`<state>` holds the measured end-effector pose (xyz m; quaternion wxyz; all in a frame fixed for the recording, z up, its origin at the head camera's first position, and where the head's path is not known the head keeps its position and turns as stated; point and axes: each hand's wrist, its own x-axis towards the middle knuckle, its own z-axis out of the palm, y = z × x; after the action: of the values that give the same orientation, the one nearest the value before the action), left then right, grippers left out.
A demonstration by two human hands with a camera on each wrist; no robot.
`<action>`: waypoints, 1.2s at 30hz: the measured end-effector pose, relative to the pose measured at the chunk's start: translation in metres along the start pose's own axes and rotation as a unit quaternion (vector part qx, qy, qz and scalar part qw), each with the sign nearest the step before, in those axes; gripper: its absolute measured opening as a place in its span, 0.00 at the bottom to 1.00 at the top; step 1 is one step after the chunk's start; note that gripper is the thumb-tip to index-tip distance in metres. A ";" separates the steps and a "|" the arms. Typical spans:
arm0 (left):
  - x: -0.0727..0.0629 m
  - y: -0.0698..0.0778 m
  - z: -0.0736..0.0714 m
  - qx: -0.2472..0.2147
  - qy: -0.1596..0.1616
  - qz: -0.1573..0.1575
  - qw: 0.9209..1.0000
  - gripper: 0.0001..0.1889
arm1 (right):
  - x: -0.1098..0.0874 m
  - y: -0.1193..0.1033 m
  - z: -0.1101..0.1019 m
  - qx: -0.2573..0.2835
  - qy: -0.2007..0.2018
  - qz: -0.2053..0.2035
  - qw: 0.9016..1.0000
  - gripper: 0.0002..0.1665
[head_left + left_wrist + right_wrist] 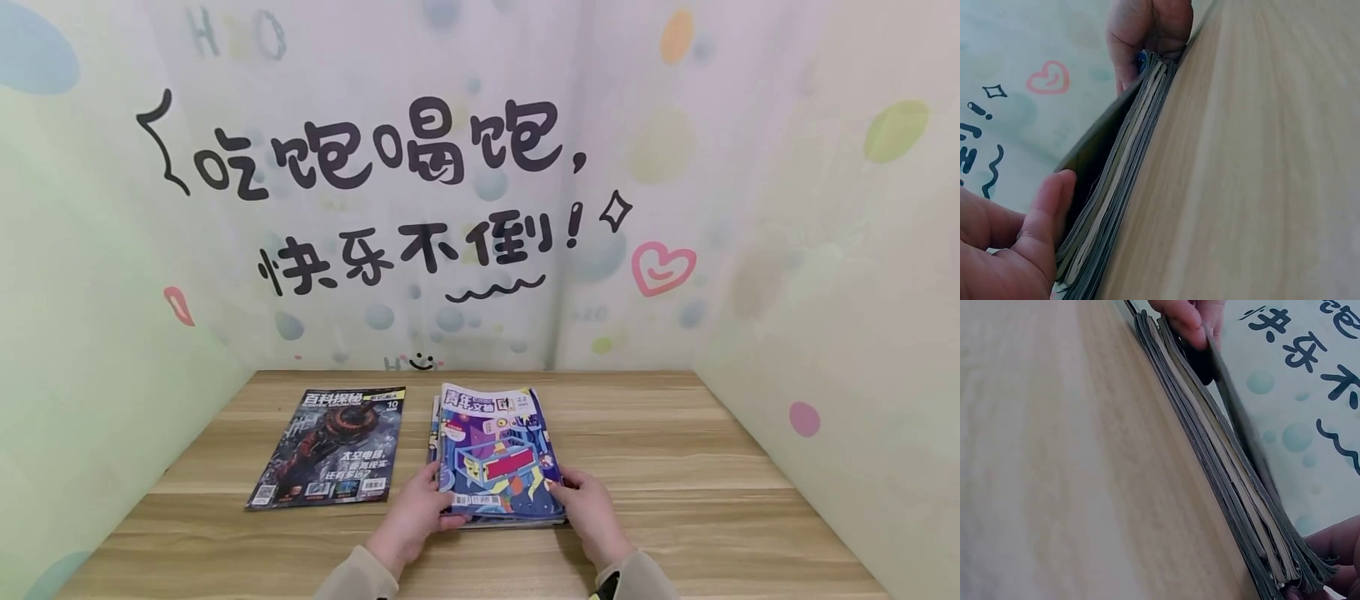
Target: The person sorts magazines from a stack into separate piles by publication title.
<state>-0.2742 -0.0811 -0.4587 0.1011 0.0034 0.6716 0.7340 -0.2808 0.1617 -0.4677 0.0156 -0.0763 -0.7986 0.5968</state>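
A purple and blue magazine [495,458] with a white title band lies on top of a stack of magazines [517,523]. At its lower left corner, my left hand [416,508] pinches the top magazine. The left wrist view shows the left thumb [1054,206] in a dark gap beneath the raised cover, over the layered page edges [1122,169]. My right hand [588,508] grips the lower right corner, its thumb over the top edge. In the right wrist view its fingers [1335,550] are at the near end of the stack, partly out of frame.
Left of the stack, a dark magazine [330,450] with a red ring-shaped picture lies flat on the wooden table [667,467]. A pale wall [480,333] with black lettering rises behind the table, and side walls enclose it left and right.
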 end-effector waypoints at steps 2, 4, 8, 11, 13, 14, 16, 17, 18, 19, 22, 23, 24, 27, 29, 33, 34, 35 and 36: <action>0.000 -0.002 -0.002 -0.027 -0.005 0.003 1.000 0.35 | 0.000 0.000 0.000 0.000 0.000 -0.007 1.000 0.28; 0.001 -0.003 -0.004 -0.052 -0.010 0.008 0.999 0.35 | 0.001 -0.001 0.001 0.003 -0.001 -0.013 1.000 0.28; 0.002 -0.005 -0.005 -0.084 -0.014 0.017 0.996 0.35 | 0.000 -0.004 0.000 0.000 0.004 -0.019 1.000 0.28; 0.001 -0.005 -0.005 -0.101 -0.013 0.016 0.995 0.35 | 0.000 -0.007 -0.002 -0.003 0.007 -0.021 1.000 0.28; 0.001 -0.005 -0.005 -0.111 -0.012 0.013 0.994 0.35 | -0.001 -0.009 -0.003 0.000 0.003 -0.018 1.000 0.28; 0.001 -0.005 -0.005 -0.115 -0.011 0.012 0.993 0.35 | -0.001 -0.010 -0.004 0.001 0.001 -0.014 1.000 0.29; 0.000 -0.005 -0.005 -0.121 -0.009 0.011 0.993 0.35 | -0.001 -0.012 -0.006 0.002 -0.004 -0.008 1.000 0.29; 0.000 -0.005 -0.005 -0.122 -0.009 0.011 0.992 0.36 | -0.001 -0.012 -0.007 0.005 -0.008 -0.006 1.000 0.30; 0.000 -0.004 -0.005 -0.123 -0.009 0.012 0.992 0.36 | -0.001 -0.013 -0.008 0.010 -0.011 -0.005 1.000 0.30; -0.001 -0.004 -0.005 -0.123 -0.009 0.012 0.992 0.36 | -0.001 -0.013 -0.008 0.013 -0.013 -0.004 1.000 0.30; -0.001 -0.005 -0.005 -0.120 -0.009 0.015 0.993 0.36 | 0.000 -0.014 -0.009 0.029 -0.022 -0.007 0.999 0.29; 0.000 -0.005 -0.005 -0.119 -0.009 0.016 0.993 0.36 | 0.000 -0.014 -0.010 0.036 -0.025 -0.008 0.999 0.29; 0.000 -0.005 -0.005 -0.116 -0.008 0.016 0.993 0.36 | 0.001 -0.014 -0.010 0.042 -0.026 -0.009 0.999 0.29; 0.000 -0.006 -0.005 -0.110 -0.006 0.013 0.994 0.36 | 0.002 -0.011 -0.010 0.057 -0.032 -0.013 0.998 0.29; 0.001 -0.007 -0.006 -0.104 -0.002 0.010 0.995 0.36 | 0.003 -0.009 -0.010 0.069 -0.042 -0.012 0.997 0.29; -0.002 -0.004 -0.006 -0.074 0.013 0.003 0.997 0.36 | 0.004 -0.005 -0.012 0.091 -0.071 -0.001 0.993 0.32; -0.003 -0.003 -0.006 -0.066 0.016 0.003 0.998 0.36 | 0.005 -0.004 -0.012 0.098 -0.081 0.000 0.992 0.33; -0.003 -0.002 -0.006 -0.058 0.018 0.005 0.998 0.36 | 0.005 -0.004 -0.013 0.102 -0.088 0.001 0.991 0.33; -0.004 -0.001 -0.007 -0.054 0.019 0.008 0.998 0.36 | 0.005 -0.003 -0.013 0.107 -0.096 0.000 0.990 0.34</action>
<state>-0.2710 -0.0884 -0.4601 0.0831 -0.0105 0.6329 0.7697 -0.2850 0.1741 -0.4612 -0.0534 -0.0169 -0.7280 0.6832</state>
